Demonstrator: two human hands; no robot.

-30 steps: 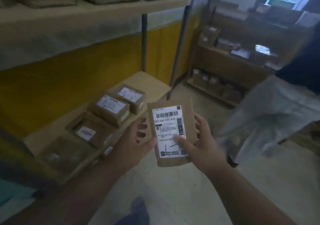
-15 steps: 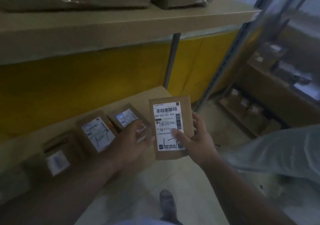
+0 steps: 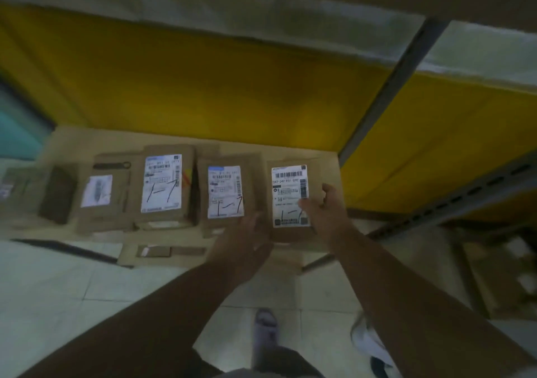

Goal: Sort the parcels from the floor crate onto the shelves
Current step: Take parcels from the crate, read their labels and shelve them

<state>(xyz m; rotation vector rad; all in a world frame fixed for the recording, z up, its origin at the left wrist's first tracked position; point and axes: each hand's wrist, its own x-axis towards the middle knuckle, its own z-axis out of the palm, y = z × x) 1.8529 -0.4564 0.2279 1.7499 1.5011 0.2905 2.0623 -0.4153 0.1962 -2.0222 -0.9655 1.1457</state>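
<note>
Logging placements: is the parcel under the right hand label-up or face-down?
Label-up: the parcel shows its white barcode label, with the right hand over the label's edge.

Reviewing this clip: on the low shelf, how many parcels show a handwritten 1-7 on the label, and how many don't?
Marked 1-7: 3
Label without a readable mark: 1
Dark, blurred parcels at far left: 2
Total: 6

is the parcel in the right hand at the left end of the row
No, the parcel under the right hand sits at the row's right end on the shelf.
</note>
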